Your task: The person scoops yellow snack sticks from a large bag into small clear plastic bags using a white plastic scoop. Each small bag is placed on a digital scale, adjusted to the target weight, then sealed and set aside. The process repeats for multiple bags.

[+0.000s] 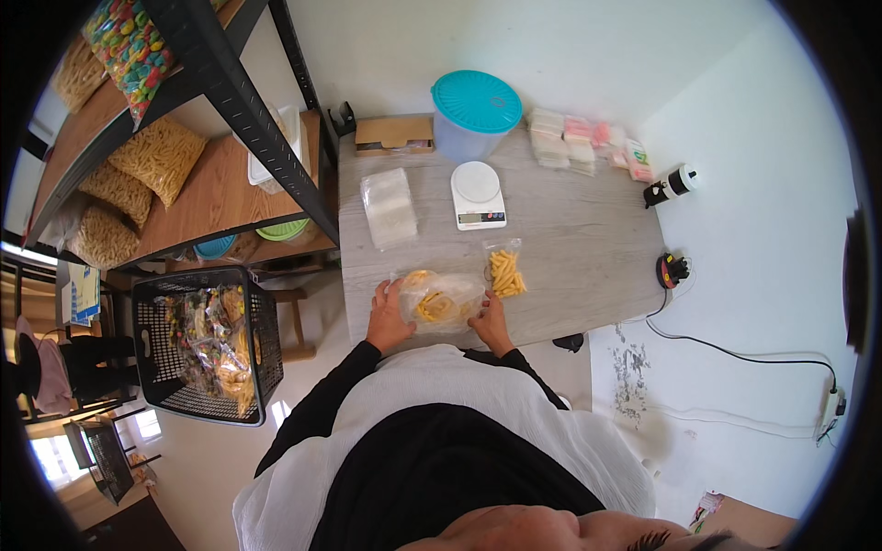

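Note:
A clear plastic bag (450, 289) with yellow snack sticks inside lies at the near edge of the table. My left hand (390, 318) wraps round its left end, thumb and fingers on the plastic. At its right end, my right hand (491, 321) grips the bag's edge between thumb and fingers. Just beyond my right hand, a small filled bag of yellow sticks (506, 272) rests on the table. A white kitchen scale (478, 188) stands farther back, with a stack of clear empty bags (389, 208) to its left.
Along the wall are a cardboard box (393, 133), a tub with a turquoise lid (476, 106) and stacked packets (574, 138). A black basket of snack bags (207, 340) stands left of the table, below a shelf (211, 188). A cable (735, 347) runs along the right wall.

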A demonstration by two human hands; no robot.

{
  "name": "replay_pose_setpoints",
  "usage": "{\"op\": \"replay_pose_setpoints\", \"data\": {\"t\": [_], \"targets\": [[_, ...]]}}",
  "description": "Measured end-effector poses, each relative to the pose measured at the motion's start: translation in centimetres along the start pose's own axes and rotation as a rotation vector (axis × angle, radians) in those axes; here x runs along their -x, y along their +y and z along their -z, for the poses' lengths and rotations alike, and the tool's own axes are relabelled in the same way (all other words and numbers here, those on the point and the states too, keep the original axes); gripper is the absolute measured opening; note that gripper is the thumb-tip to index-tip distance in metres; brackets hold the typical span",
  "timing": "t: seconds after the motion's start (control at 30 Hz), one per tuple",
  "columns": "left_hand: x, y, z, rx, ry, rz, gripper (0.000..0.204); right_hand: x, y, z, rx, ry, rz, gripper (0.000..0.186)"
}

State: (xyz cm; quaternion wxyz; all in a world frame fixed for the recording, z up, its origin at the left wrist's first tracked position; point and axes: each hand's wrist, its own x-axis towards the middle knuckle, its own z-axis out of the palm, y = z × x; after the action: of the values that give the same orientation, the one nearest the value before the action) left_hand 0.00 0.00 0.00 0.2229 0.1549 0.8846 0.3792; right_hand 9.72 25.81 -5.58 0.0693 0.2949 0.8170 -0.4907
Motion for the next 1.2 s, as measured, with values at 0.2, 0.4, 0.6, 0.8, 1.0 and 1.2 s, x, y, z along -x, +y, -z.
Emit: {"op": "replay_pose_setpoints", "data": {"t": [0.2, 0.4, 0.6, 0.8, 1.0, 1.2], "targets": [[-2.4, -0.7, -1.6, 0.424, -0.046, 0.059, 0.087, -1.5, 0.0, 1.3, -0.332, -0.082, -0.028, 0.057], [-1.5, 0.5, 0.1, 0.585, -0.132, 0.070, 0.075, -2.4, -3.5, 2.4, -0.209, -0.054, 0.167, 0.038], [-1.8, -2.9, -0.7, 0.377, -0.051, 0.148, 0.078, -2.6, -3.7, 1.8, -0.138, -0.038, 0.110, 0.048], [-2.8, -0.4, 1.5, 0.559, -0.030, 0.164, 0.093, -3.4, -1.7, 0.7, -0.074, 0.102, 0.089, 0.064], [-4.9, -1.1, 1.4, 0.458, -0.249, 0.032, 0.073, -3.3, -2.0, 0.9, -0.273, -0.008, 0.093, 0.057], [-4.2, -1.7, 0.5, 0.248, -0.217, -0.012, 0.061, -2.5, -1.7, 0.9, -0.156, 0.041, 0.176, 0.052]]}}
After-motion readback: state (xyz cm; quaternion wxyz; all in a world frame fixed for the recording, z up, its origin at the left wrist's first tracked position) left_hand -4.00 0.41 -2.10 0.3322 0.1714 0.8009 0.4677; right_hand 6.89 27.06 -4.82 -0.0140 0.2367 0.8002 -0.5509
